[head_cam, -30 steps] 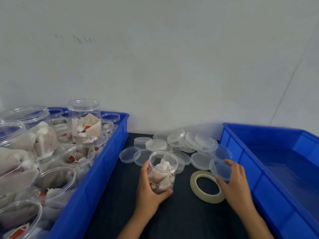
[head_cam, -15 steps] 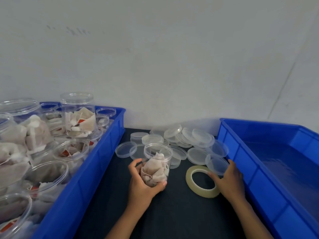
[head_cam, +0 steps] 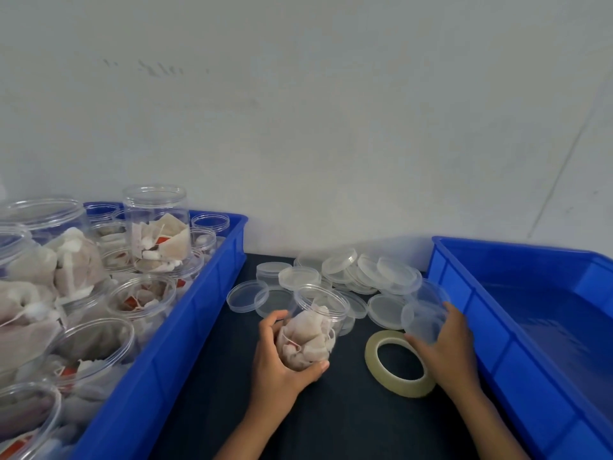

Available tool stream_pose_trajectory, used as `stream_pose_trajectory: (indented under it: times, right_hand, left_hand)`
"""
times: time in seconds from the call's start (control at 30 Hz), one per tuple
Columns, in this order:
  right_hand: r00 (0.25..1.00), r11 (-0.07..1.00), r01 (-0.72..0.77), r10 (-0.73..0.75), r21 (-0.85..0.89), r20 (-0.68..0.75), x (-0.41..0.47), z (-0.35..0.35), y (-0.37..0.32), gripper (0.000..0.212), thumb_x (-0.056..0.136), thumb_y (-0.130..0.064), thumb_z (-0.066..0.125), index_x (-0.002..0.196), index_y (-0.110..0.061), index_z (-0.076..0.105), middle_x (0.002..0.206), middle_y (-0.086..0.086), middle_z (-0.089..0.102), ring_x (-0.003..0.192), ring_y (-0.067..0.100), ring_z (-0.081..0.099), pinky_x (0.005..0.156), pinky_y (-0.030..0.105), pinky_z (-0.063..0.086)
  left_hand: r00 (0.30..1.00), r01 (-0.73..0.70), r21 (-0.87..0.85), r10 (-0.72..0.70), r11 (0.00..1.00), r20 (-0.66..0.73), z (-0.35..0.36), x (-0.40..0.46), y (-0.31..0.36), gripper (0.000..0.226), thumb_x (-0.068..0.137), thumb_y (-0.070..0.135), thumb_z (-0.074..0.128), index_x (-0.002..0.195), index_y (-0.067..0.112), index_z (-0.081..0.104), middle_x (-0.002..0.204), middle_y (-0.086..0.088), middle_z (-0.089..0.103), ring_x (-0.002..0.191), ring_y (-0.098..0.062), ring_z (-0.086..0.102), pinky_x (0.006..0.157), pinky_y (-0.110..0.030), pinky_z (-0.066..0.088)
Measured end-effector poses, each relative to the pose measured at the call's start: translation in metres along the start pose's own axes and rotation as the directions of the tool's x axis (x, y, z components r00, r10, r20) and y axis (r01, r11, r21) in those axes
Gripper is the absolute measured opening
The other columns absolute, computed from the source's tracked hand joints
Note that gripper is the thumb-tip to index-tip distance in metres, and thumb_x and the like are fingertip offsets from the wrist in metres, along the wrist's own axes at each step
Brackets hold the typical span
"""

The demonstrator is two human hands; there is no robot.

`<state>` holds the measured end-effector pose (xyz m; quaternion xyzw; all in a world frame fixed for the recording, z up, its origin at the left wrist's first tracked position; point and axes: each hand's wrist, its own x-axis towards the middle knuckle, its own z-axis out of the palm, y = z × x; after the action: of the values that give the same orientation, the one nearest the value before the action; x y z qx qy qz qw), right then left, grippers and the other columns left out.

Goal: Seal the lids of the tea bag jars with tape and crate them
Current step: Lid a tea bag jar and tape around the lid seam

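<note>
Clear jar (head_cam: 311,330) tilted in left hand (head_cam: 282,360), mouth right for capping | right hand (head_cam: 444,346) grasping lid (head_cam: 423,318) | tape roll (head_cam: 398,366) near.

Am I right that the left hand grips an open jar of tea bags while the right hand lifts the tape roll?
Not quite. The head view shows the right hand holding a clear lid, not the tape roll, which lies flat on the dark table. The left hand does grip the open jar of tea bags.
</note>
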<state>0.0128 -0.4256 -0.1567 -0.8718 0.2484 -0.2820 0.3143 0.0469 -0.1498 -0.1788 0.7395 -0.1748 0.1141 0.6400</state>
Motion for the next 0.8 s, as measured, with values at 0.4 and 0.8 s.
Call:
stream_pose_trajectory:
  times: [0.4,0.8]
  right_hand:
    - [0.715,0.894,0.363,-0.448,0.262,0.538,-0.019,-0.014,-0.082,0.116,0.066,-0.03,0.085,0.137,-0.063,-0.001,0.145,-0.019,0.025,0.133,0.004,0.033,0.109,0.03,0.036]
    - [0.732,0.744,-0.049,-0.427,0.667,0.531,-0.026,-0.003,-0.093,0.06,0.078,-0.032,0.057,0.136,-0.036,0.044,0.134,0.001,0.049,0.124,0.019,0.051,0.101,0.044,0.046]
  left_hand:
    - [0.999,-0.029,-0.07,0.031,0.997,0.039,-0.009,0.004,0.004,0.092,0.056,0.016,0.094,0.133,0.039,0.05,0.124,0.017,0.057,0.113,0.005,0.056,0.085,-0.01,0.047]
    - [0.994,0.053,-0.083,-0.045,0.995,0.097,-0.009,0.011,-0.005,0.084,0.058,0.01,0.092,0.113,0.03,0.031,0.123,0.006,0.042,0.105,0.007,0.054,0.085,-0.014,0.049]
